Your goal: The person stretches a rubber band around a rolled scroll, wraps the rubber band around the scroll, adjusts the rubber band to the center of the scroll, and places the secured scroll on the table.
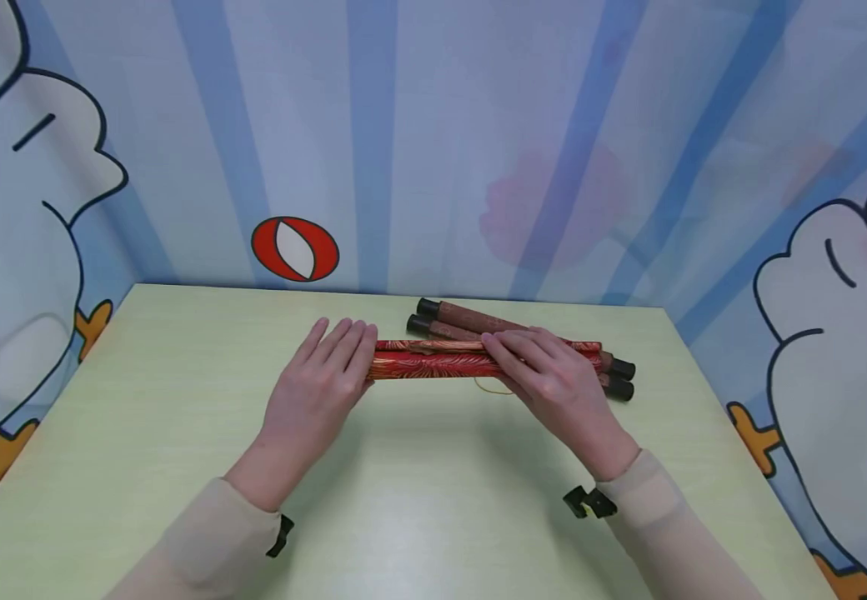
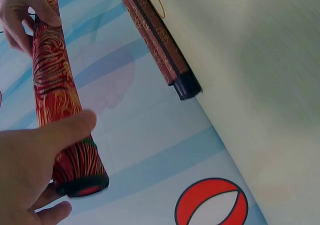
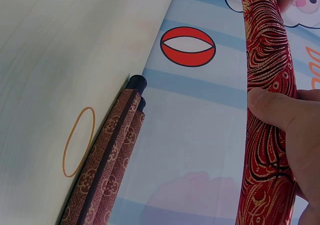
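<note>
Both hands hold a red-and-gold patterned roll (image 1: 433, 365) level above the table. My left hand (image 1: 321, 379) grips its left end, thumb laid along the near side in the left wrist view, where a dark-rimmed round end (image 2: 85, 186) shows. Toward the other end, my right hand (image 1: 557, 383) grips the roll, its thumb (image 3: 267, 105) pressed on the patterned surface. Behind and below lie two brown patterned scrolls (image 1: 478, 319) with black end knobs, side by side, partly hidden by the roll and right hand.
A thin yellow cord loop (image 3: 64, 152) lies on the pale table (image 1: 141, 400) beside the brown scrolls. A blue striped backdrop (image 1: 433, 150) with cartoon figures stands along the table's back and sides.
</note>
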Demonstrator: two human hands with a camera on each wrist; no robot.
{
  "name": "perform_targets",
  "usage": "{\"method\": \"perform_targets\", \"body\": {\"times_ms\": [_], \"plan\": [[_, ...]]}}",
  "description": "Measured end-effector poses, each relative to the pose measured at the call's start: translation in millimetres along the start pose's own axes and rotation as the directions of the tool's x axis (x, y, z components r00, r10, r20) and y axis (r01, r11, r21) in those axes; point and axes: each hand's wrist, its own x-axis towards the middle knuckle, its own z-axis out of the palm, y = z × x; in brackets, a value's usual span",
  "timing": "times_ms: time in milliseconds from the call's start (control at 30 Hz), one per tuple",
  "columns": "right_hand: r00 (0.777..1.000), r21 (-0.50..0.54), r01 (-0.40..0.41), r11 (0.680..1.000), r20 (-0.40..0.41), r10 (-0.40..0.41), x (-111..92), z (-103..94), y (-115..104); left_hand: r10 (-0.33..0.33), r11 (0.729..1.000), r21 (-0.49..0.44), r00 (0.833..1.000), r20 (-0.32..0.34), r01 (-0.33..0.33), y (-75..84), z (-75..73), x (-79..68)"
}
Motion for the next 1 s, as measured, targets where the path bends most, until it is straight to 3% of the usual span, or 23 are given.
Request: {"method": "perform_targets", "body": {"times_ms": [167, 500, 733, 1000], "plan": [[1.0, -0.007, -0.003, 1.0, -0.004, 0.003, -0.6, 1.0, 1.1, -0.04, 0.999, 0.016, 0.999, 0.001, 0.04, -9.0, 0.8, -3.3], [1.0, 0.003, 0.0, 1.0, 0.01, 0.0, -0.4, 4.7, -4.0, -0.009, 0.999, -0.041, 1.0, 0.019, 0.01, -5.7, 5.9, -0.1], [1.0, -0.01, -0.007, 1.0, 0.021, 0.007, -5.0, 3.3, -2.4, -0.045, 0.999, -0.02, 0.998, 0.047, 0.046, -13.8, 4.9, -3.2], [1.0, -0.002, 0.002, 1.0, 0.008, -0.002, -2.1, 5.8, -4.7, -0.035, 0.996, -0.083, 0.999, 0.026, 0.037, -9.6, 9.3, 0.3]]}}
